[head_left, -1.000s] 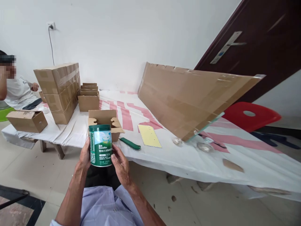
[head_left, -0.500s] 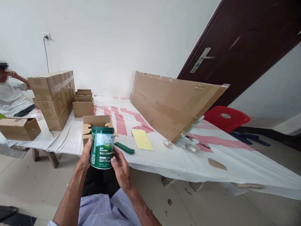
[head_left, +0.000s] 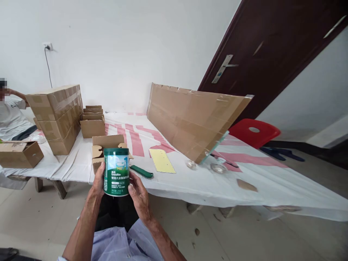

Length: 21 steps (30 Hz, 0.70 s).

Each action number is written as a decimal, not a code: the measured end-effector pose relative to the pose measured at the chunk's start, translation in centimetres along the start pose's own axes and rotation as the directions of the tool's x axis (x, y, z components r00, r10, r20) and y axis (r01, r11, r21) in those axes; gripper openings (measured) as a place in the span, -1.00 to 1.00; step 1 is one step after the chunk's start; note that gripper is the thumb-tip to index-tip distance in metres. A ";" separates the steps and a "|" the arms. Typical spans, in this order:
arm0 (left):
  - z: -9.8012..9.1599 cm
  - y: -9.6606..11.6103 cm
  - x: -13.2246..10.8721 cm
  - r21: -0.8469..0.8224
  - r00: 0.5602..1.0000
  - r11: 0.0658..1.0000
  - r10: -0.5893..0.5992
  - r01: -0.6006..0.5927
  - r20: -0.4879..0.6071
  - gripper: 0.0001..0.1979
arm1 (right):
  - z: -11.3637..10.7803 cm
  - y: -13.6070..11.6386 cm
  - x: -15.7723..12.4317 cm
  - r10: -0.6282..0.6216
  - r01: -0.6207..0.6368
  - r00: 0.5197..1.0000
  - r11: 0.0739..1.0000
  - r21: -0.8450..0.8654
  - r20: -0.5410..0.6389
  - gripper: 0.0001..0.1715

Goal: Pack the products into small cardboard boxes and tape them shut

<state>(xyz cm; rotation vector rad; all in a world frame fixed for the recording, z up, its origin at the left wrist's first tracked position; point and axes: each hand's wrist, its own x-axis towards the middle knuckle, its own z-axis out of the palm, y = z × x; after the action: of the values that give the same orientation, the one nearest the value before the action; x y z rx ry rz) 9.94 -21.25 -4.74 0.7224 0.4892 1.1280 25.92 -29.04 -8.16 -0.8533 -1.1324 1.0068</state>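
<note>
Between my two hands is a green can [head_left: 116,174] with a dark green lid and a printed front label, held upright at the table's near edge. My left hand [head_left: 98,181] grips its left side, and my right hand [head_left: 138,193] grips its right side low down. Just behind the can stands an open cardboard box [head_left: 108,140], partly hidden by it. A dark green box cutter [head_left: 141,172] lies on the table to the right of the can. Beyond that lies a yellow card [head_left: 162,161].
A large cardboard panel [head_left: 190,121] leans upright on the cloth-covered table [head_left: 168,188]. Tape rolls [head_left: 218,168] lie near its lower corner. Stacked sealed cartons [head_left: 56,119] and open boxes [head_left: 92,128] stand left. A person [head_left: 12,116] sits at far left; a red chair [head_left: 255,132] stands right.
The can has turned slightly in my hands, bringing its front label more toward me. The view has shifted a little to the right. Both hands keep their hold.
</note>
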 end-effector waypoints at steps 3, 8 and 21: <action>-0.1 0.0 0.1 0.008 1.000 1.000 -0.010 0.010 -0.002 -0.30 | -0.2 0.5 -0.2 0.018 -0.018 1.000 1.000 -0.009 0.002 -0.23; -0.2 0.0 0.5 -0.004 1.000 1.000 0.006 -0.006 -0.018 -0.35 | -0.1 0.8 0.0 0.012 -0.012 1.000 1.000 -0.020 -0.002 -0.21; 0.2 0.2 0.4 0.124 0.995 0.991 0.068 -0.059 -0.068 -0.24 | 0.2 0.8 0.1 0.030 -0.030 0.999 0.999 0.019 -0.017 -0.22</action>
<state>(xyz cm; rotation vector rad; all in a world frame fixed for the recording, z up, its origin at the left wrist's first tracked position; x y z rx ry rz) 10.07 -20.87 -4.44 0.8099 0.6032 1.1942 25.63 -28.70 -8.82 -0.8646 -1.0969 1.0315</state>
